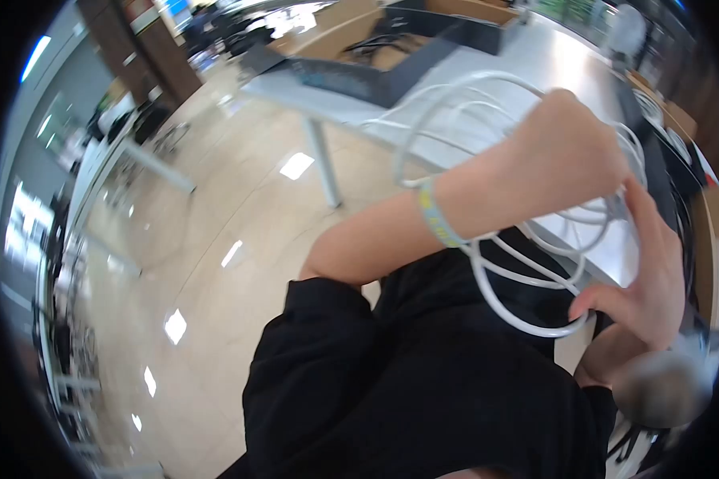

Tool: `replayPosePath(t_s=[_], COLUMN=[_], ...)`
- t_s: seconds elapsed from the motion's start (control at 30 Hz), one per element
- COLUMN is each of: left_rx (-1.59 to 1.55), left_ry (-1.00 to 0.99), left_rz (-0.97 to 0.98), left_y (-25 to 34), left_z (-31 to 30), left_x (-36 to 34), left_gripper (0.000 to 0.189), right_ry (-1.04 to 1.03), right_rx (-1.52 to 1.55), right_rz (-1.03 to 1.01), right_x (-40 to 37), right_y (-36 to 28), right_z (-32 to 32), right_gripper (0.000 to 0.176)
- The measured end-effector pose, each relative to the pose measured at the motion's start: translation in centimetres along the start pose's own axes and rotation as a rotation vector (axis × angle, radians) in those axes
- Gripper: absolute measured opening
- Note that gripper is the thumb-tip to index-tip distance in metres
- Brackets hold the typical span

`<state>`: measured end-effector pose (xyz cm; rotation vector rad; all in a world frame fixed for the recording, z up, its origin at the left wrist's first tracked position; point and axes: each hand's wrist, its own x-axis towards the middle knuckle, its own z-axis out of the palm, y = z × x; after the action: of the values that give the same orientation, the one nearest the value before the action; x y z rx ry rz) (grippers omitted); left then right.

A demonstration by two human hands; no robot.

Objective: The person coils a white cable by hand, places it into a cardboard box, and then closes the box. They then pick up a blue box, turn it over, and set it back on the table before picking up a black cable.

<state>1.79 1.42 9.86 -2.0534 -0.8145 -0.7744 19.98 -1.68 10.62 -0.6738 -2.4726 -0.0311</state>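
A white cable [499, 307] hangs in several loose loops in front of me, at the edge of a white table. My left hand [579, 148] reaches across to the right, its back toward me and its fingers curled down around part of the cable. The fingertips are hidden behind the hand. My right hand [655, 275] is just below and to the right, thumb and fingers wide apart. Its fingertips come close to the left hand, and its thumb lies against the lower loop. A pale patterned band [438, 214] circles my left wrist.
An opened dark box [359, 80] with black cables inside stands at the table's [571, 48] far left. Boxes [707, 247] with more cables line the right. A blurred rounded grey object [667, 387] is at lower right. Glossy tiled floor [216, 239] spreads left, with another table [88, 184] beyond.
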Motion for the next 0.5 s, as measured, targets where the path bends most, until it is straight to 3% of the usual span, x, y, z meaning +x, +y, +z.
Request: replayPosePath(t_s=[0.03,0.17,0.2,0.27,0.3,0.37,0.5], left_rx=[-0.029,0.039,-0.017,-0.090,-0.173,-0.222,-0.463], left_ry=[0.050,0.084,0.074,0.062,0.047,0.052,0.042], left_rz=[-0.016,-0.094,-0.134,-0.187,-0.236,-0.268,-0.334], left_y=[0.2,0.5,-0.1,-0.5,-0.6,-0.8,-1.1], left_z=[0.5,0.9,0.7,0.2,-0.1,-0.4,-0.3], left_x=[-0.1,-0.1,-0.3,-0.5,-0.5,-0.4,-0.7], left_gripper=[0.010,0.016,0.022,0.027,0.032,0.036,0.040], right_ry=[0.033,0.215,0.217,0.186,0.188,0.367,0.408], right_rx=[0.036,-0.102,-0.099,0.271,0.266,0.639,1.022], right_rz=[0.055,0.127,0.115,0.129,0.128,0.171,0.122], right_x=[0.3,1.8,2.3,2.6,2.6,2.4,1.7], right_y=[0.3,2.7,2.7,3.2,3.5,4.0,4.4], right_z=[0.4,2.7,3.1,3.7,4.2,5.6,6.2], right_gripper=[0.097,0.030,0.030,0.012,0.012,0.009,0.012])
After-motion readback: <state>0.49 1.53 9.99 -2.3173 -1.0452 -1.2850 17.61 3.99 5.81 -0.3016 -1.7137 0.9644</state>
